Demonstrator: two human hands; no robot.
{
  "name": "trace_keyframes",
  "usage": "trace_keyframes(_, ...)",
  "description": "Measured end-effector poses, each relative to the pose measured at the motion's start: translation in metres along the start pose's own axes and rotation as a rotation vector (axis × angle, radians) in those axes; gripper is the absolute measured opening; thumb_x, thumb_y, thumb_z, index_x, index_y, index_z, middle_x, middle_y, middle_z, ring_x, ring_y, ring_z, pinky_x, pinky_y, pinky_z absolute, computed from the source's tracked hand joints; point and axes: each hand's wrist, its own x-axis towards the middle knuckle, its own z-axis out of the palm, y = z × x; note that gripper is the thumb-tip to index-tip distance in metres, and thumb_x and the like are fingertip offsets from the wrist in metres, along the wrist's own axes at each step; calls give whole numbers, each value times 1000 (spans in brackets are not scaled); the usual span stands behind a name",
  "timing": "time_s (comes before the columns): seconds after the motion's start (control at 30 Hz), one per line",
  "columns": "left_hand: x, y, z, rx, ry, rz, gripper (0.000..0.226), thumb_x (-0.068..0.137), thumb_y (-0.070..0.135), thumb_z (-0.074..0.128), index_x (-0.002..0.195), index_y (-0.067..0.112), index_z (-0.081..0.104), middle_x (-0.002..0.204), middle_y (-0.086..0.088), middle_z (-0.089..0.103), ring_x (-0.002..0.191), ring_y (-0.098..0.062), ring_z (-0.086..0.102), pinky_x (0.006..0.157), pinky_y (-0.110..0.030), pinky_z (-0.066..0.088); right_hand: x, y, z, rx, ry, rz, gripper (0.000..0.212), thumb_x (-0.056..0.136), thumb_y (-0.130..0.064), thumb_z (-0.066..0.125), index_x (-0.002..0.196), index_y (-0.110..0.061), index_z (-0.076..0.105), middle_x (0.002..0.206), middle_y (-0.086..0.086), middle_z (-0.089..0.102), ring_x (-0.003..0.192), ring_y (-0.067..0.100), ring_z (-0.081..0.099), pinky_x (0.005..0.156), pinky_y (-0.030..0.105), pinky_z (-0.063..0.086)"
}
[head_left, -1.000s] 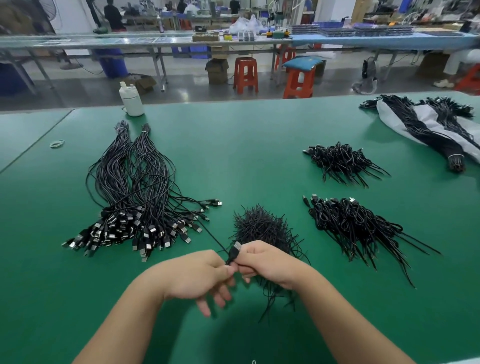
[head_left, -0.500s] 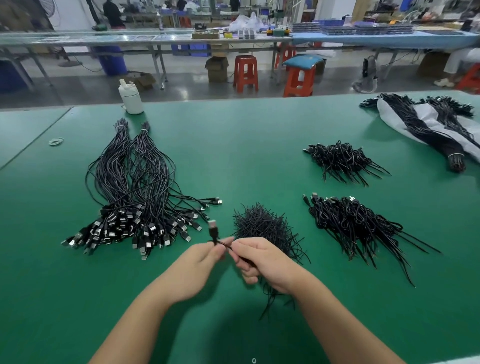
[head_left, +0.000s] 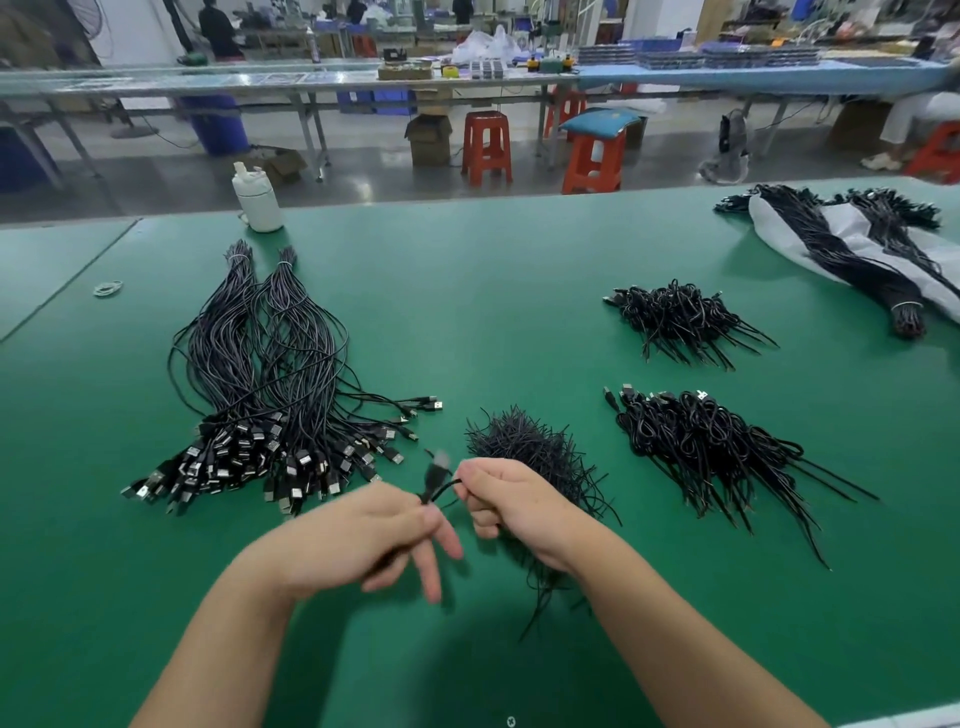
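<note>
Thin black cable (head_left: 442, 487) pinched between two hands over a matte green table (head_left: 519, 312).
The left hand (head_left: 358, 535) pinches it below the blurred plug, two fingers straight. The right hand (head_left: 514, 504) curls round the looped cord, just before a bristly pile (head_left: 524, 441) of wiry ties.

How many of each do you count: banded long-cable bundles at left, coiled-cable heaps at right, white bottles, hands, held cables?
Long-cable bundles: 2
Coiled-cable heaps: 2
White bottle: 1
Hands: 2
Held cable: 1
Total: 8
</note>
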Motion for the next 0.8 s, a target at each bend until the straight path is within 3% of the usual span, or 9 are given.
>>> trace_keyframes(0.1, 18, -9, 11, 116, 333, -164, 34, 108, 27, 37, 105, 13, 68, 90, -2, 78, 68, -11, 69, 60, -23, 51, 1, -3, 2, -41, -37, 2, 35, 109, -26, 37, 77, -18, 49, 58, -10, 32, 52, 10, 25, 50, 22, 25)
trace_keyframes(0.2, 34, -13, 13, -486, 763, 8, 38, 109, 23, 32, 116, 4, 64, 110, -13, 74, 106, -18, 70, 90, -35, 54, -3, -4, 5, -107, -58, -16, 36, 109, -28, 37, 76, -20, 48, 59, -10, 31, 54, 10, 24, 52, 24, 22)
trace_keyframes(0.3, 34, -2, 1, -1162, 773, 319, 45, 108, 28, 28, 120, -3, 59, 115, -17, 72, 114, -24, 67, 93, -36, 56, -5, -4, 5, -417, -19, -85, 36, 108, -28, 38, 74, -25, 49, 63, -9, 36, 58, 11, 32, 56, 28, 30)
trace_keyframes(0.37, 24, 9, -10, -1312, 717, 434, 44, 104, 30, 35, 109, 3, 69, 99, -9, 75, 93, -20, 73, 71, -28, 60, -3, -5, 2, -590, 41, -131, 35, 108, -28, 38, 75, -27, 49, 67, -6, 41, 62, 12, 37, 62, 31, 36)
trace_keyframes(0.43, 16, 17, -13, -1244, 627, 467, 39, 98, 31, 44, 97, 10, 77, 80, 1, 67, 61, -9, 57, 50, -20, 45, 0, -8, -3, -547, 74, -132, 34, 107, -30, 39, 75, -29, 51, 66, -7, 41, 64, 15, 38, 62, 31, 36)
trace_keyframes(0.5, 10, 19, -8, -988, 521, 469, 35, 95, 32, 50, 97, 10, 77, 70, -1, 62, 52, -8, 39, 47, -19, 35, 3, -11, -8, -349, 107, -107, 36, 107, -30, 42, 73, -29, 55, 64, -4, 39, 64, 19, 34, 59, 29, 31)
trace_keyframes(0.63, 8, 12, 5, 14, 196, 224, 39, 100, 38, 45, 100, 13, 76, 65, -8, 63, 55, -13, 41, 53, -27, 34, 10, -15, -9, -129, 106, -100, 35, 107, -24, 43, 75, -19, 55, 63, -3, 44, 59, 12, 33, 58, 26, 29)
trace_keyframes(0.7, 18, 3, 8, 364, 273, 19, 38, 105, 34, 41, 95, 24, 76, 68, 15, 68, 54, 0, 47, 56, -25, 36, 11, -19, -8, -100, 73, -76, 36, 108, -26, 41, 74, -18, 51, 60, -14, 43, 57, 8, 31, 54, 22, 28)
trace_keyframes(0.8, 31, -4, 21, 274, 545, -69, 29, 107, 26, 41, 103, 31, 68, 82, 23, 73, 59, 3, 54, 63, -21, 43, 5, -25, -9, -141, 60, -74, 36, 108, -28, 39, 75, -20, 49, 57, -17, 40, 55, 7, 29, 52, 20, 27)
